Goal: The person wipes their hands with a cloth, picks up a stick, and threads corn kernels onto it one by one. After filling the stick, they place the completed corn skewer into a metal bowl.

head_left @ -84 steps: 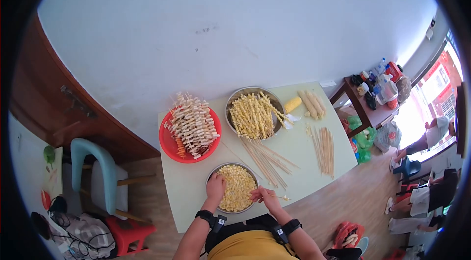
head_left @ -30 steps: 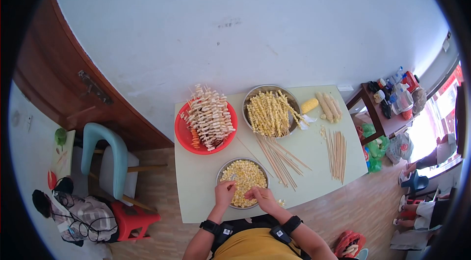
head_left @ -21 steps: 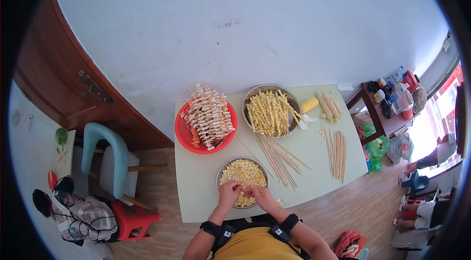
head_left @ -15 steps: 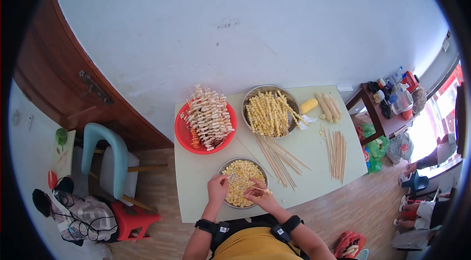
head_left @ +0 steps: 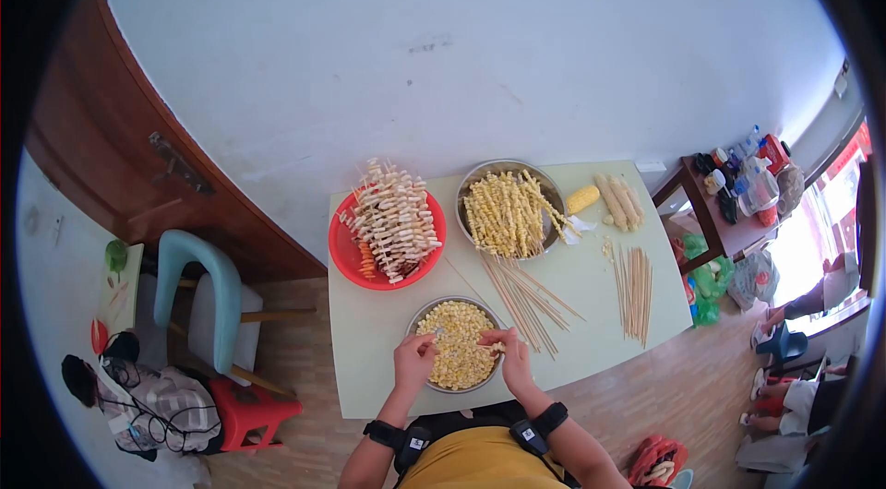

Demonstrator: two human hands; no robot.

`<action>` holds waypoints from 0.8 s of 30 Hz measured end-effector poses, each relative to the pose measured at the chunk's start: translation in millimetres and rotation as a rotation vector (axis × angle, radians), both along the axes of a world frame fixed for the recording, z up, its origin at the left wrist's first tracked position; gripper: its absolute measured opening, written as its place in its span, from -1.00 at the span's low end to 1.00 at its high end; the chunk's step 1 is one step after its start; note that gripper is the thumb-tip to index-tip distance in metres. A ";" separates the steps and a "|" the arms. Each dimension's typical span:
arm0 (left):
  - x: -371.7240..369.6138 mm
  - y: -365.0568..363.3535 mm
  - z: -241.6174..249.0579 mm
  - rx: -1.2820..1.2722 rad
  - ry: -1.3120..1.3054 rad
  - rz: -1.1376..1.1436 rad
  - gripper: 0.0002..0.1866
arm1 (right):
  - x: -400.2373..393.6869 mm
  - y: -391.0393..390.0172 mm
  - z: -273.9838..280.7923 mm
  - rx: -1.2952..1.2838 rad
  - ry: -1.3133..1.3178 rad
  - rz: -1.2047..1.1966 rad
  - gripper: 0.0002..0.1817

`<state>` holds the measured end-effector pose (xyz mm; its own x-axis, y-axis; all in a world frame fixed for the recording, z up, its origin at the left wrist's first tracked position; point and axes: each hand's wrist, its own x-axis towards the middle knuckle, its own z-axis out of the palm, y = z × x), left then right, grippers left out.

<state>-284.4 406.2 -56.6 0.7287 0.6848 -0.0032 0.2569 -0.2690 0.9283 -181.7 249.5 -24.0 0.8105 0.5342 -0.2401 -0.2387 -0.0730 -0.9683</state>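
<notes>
A metal bowl of loose corn kernels (head_left: 454, 378) stands at the table's near edge. Over its left side is my left hand (head_left: 414, 360), its fingers pinched together; anything between them is too small to name. My right hand (head_left: 513, 358), above the bowl's right rim, grips a thin skewer (head_left: 494, 346) with pale kernels at its end. Farther back, a larger metal bowl holds corn skewers (head_left: 503, 212). Left of it, a red basin (head_left: 345, 254) carries a heap of skewers threaded with white pieces (head_left: 392, 221).
Bare sticks (head_left: 526, 300) lie mid-table, with another bundle (head_left: 633, 291) at the right. A corn cob (head_left: 581, 200) and bare cobs (head_left: 618, 203) lie at the back right. A blue chair (head_left: 198, 291) and red stool (head_left: 249, 411) stand left; people's legs (head_left: 798, 397) show far right.
My right hand has moved right and slightly up, turning more upright with the skewer. My left hand has shifted slightly to the right.
</notes>
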 end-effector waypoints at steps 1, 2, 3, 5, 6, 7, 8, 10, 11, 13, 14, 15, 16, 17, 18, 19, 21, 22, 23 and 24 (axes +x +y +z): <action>1.8 -5.2 2.2 -0.056 -0.030 -0.016 -0.84 | -0.8 3.0 1.3 -0.025 -0.094 0.011 -0.40; 5.1 -11.0 8.3 -0.055 -0.029 -0.017 -0.84 | -2.4 5.8 -1.1 -0.025 -0.093 0.011 -0.40; 9.3 -17.4 15.2 -0.080 -0.043 -0.070 -0.83 | -4.1 9.0 -5.8 -0.009 -0.121 0.031 -0.40; 17.2 -29.2 25.8 -0.119 -0.045 -0.187 -0.80 | -7.5 16.6 -7.1 0.007 -0.150 0.054 -0.41; 21.6 -33.7 37.4 -0.118 -0.046 -0.185 -0.80 | -9.8 20.5 -5.2 0.039 -0.093 0.056 -0.45; 26.0 -37.3 50.4 -0.084 -0.020 -0.230 -0.79 | -11.1 22.5 -4.3 0.072 -0.036 0.057 -0.48; 27.5 -39.0 57.1 -0.051 0.008 -0.278 -0.78 | -11.2 23.1 -4.7 0.072 -0.034 0.055 -0.48; 26.7 -37.6 51.0 -0.066 -0.010 -0.282 -0.78 | -9.3 25.2 -6.2 0.149 0.134 0.076 -0.48; 26.6 -36.8 46.7 -0.081 -0.032 -0.281 -0.78 | -9.3 25.2 -8.6 0.150 0.135 0.074 -0.48; 25.3 -37.7 40.6 -0.100 -0.058 -0.292 -0.77 | -10.1 24.8 -9.9 0.144 0.166 0.081 -0.46; 24.8 -37.5 39.5 -0.120 -0.084 -0.300 -0.75 | -9.5 24.8 -7.8 0.144 0.167 0.082 -0.46; 24.0 -36.1 38.9 -0.120 -0.083 -0.298 -0.75 | -8.9 24.6 -4.6 0.164 0.206 0.070 -0.44; 24.0 -33.8 48.1 -0.131 -0.026 -0.291 -0.72 | -8.6 24.5 -1.6 0.184 0.245 0.058 -0.42; 22.8 -32.2 53.8 -0.145 0.030 -0.281 -0.70 | -8.1 22.7 -2.3 0.182 0.247 0.064 -0.42; 21.3 -29.7 55.1 -0.144 0.027 -0.270 -0.70 | -5.7 21.0 -3.3 0.172 0.275 0.008 -0.37; 19.4 -25.6 55.9 0.119 0.015 -0.137 -0.68 | -2.1 20.1 -3.9 0.163 0.303 -0.045 -0.33; 12.5 -11.3 56.7 0.381 0.012 0.012 -0.67 | 7.5 11.1 5.0 0.152 0.300 -0.034 -0.30; 7.5 0.2 56.3 0.644 0.119 0.025 -0.70 | 11.5 5.1 10.3 0.140 0.299 -0.041 -0.28; 0.5 8.0 53.6 0.901 0.231 0.032 -0.72 | 14.3 0.8 13.8 0.128 0.275 -0.050 -0.26; -6.4 14.9 40.6 0.895 0.239 0.037 -0.72 | 18.0 -3.3 12.0 0.121 0.280 -0.043 -0.26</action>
<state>-290.8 421.1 -15.9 0.7547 0.5273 0.3905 0.4374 -0.8479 0.2995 -163.7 246.2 -12.0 0.7443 0.5391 -0.3941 -0.4981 0.0550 -0.8654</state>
